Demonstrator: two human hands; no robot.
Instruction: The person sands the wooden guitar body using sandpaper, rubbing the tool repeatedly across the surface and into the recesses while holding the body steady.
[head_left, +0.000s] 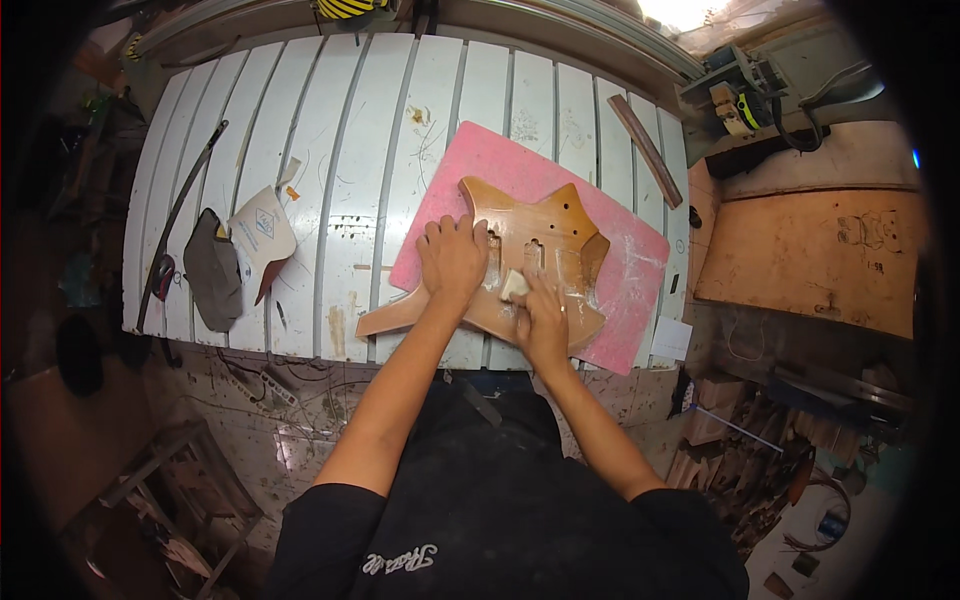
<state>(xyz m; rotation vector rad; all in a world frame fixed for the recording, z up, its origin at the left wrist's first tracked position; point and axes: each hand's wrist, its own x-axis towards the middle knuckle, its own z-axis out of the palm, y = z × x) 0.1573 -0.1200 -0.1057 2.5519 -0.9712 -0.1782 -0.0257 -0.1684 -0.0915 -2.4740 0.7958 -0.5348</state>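
An electric guitar body [560, 215] of bare brown wood, with pointed horns and routed slots, lies flat on a pink mat [625, 250]. My left hand [452, 258] holds the body at its left edge, fingers bent over the side and thumb on top. In my right hand [545, 318] is a small pale sanding block [514, 286], pressed on the wood's face below the slots. The fingers hide part of the block. Whitish dust marks the wood and mat.
The white slatted table [345, 180] carries a dark long bar [185, 195], a grey cloth-like piece [212, 275], a sandpaper sheet [265, 235] and a wooden strip [645, 150]. A white paper [672, 338] lies at the right edge. Wood offcuts [720, 450] are piled lower right.
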